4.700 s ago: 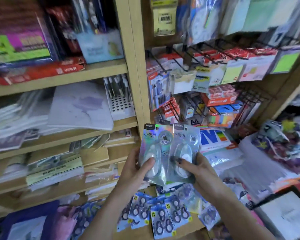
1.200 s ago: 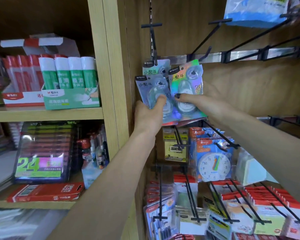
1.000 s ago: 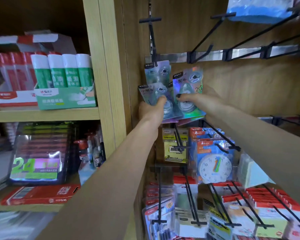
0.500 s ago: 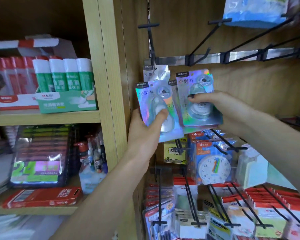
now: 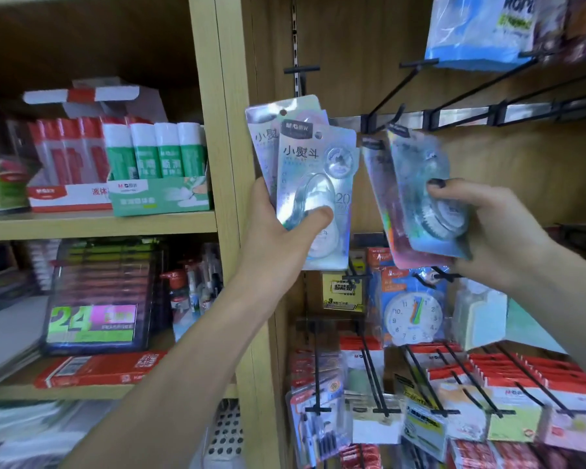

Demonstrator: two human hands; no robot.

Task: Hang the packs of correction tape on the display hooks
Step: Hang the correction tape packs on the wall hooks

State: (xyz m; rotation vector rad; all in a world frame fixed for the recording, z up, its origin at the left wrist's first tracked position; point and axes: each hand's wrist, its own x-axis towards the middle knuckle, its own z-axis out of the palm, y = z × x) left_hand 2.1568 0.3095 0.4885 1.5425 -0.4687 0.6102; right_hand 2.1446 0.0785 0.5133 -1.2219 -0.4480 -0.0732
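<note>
My left hand point(image 5: 278, 228) grips a fan of shiny holographic correction tape packs point(image 5: 310, 164), thumb pressed on the front blister, held up before the wooden upright. My right hand point(image 5: 498, 231) grips another small bunch of correction tape packs point(image 5: 420, 194), tilted and blurred, below the metal rail. A bare black display hook point(image 5: 301, 71) juts out just above the left packs. A second bare hook point(image 5: 389, 94) slopes down to the rail point(image 5: 349, 115) between the two bunches.
Glue stick boxes point(image 5: 156, 170) stand on the wooden shelf at left. Below my hands hang a toy clock pack point(image 5: 411, 313), yellow-labelled packs and rows of sticky notes point(image 5: 508, 401) on black hooks. A blue bag point(image 5: 481, 28) hangs at top right.
Both hands have drawn apart: the left bunch moved left and closer, the right bunch swung right and tilted. No pack now hangs below the left hook, where one showed before.
</note>
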